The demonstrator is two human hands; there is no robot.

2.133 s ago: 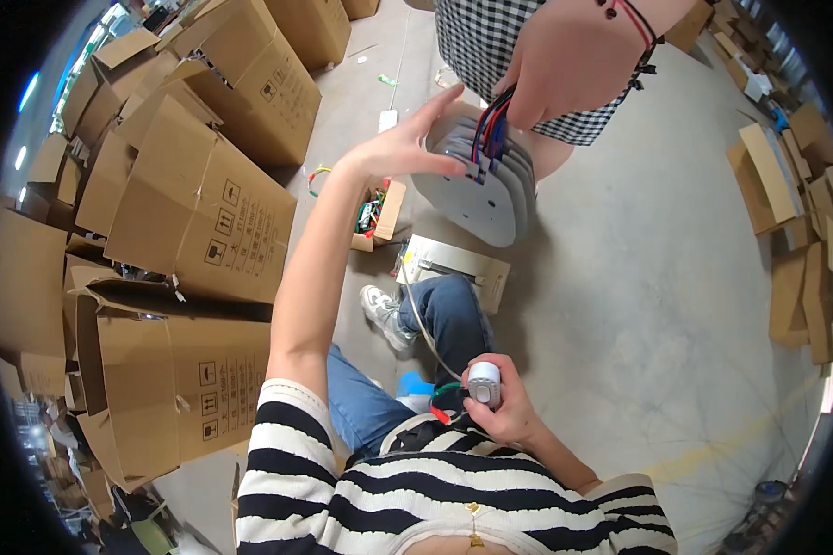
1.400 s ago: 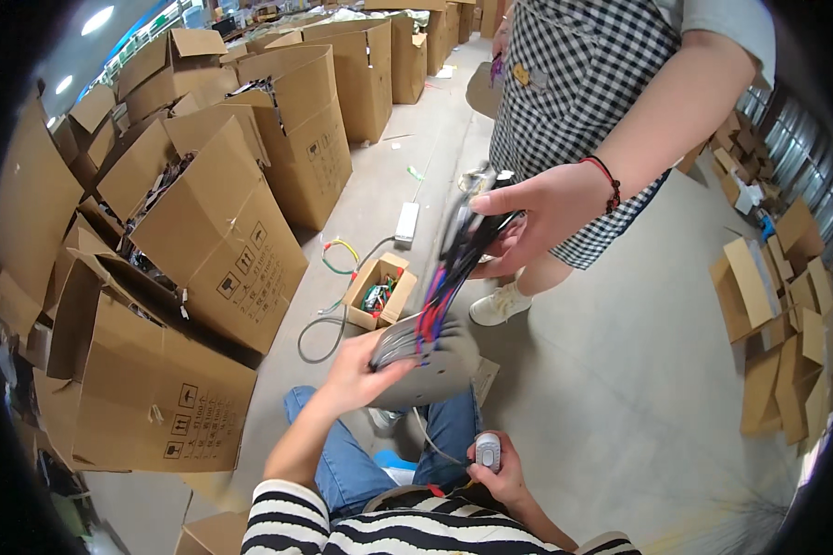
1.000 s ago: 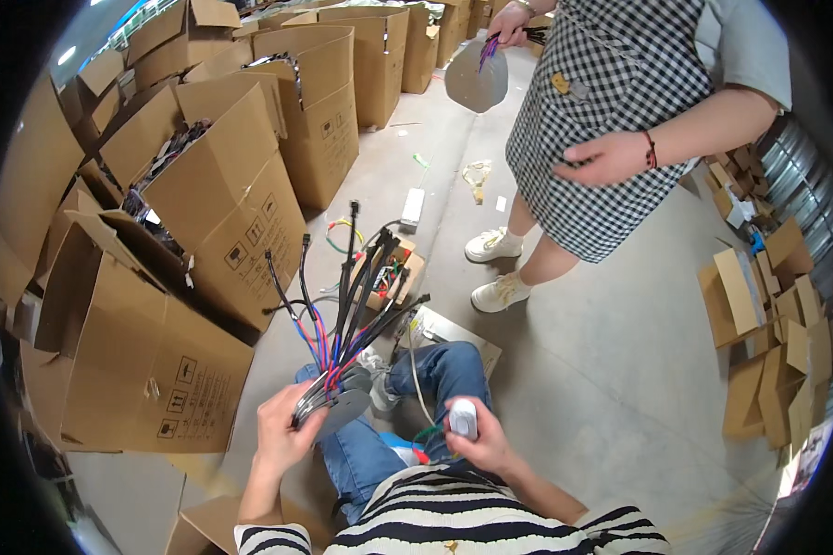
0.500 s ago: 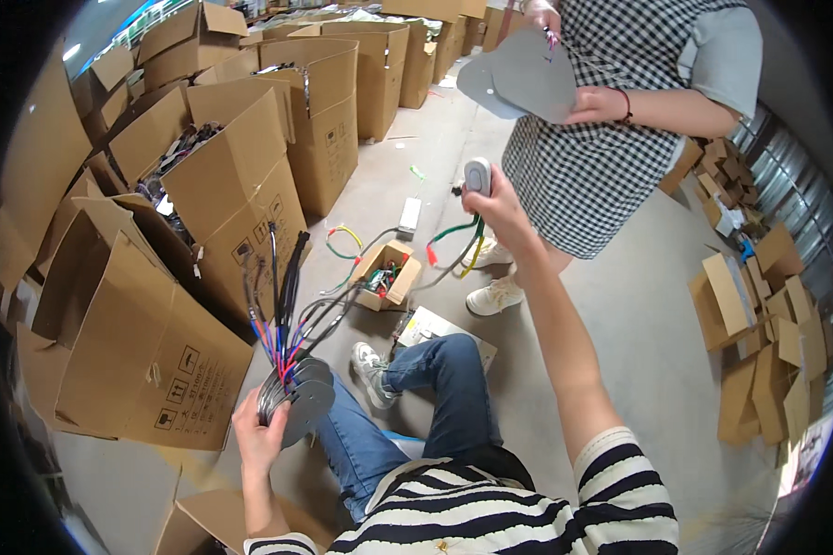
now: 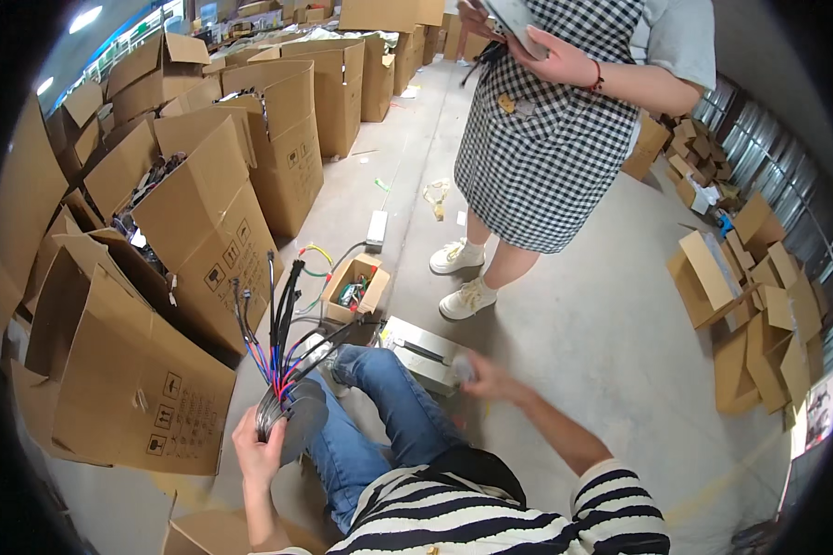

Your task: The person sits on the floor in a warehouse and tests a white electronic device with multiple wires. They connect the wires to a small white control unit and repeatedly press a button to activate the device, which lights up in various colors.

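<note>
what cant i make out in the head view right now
Head view, blurred: surface details of the pale handheld device in the right grip, smeared by motion.
Head view, hidden: how many grey plates the left grip holds, since they overlap.
Head view, cut off: the far end of the flat grey piece the co-worker holds, beyond the top edge.
Head view, too small: separate parts inside the small open box.
</note>
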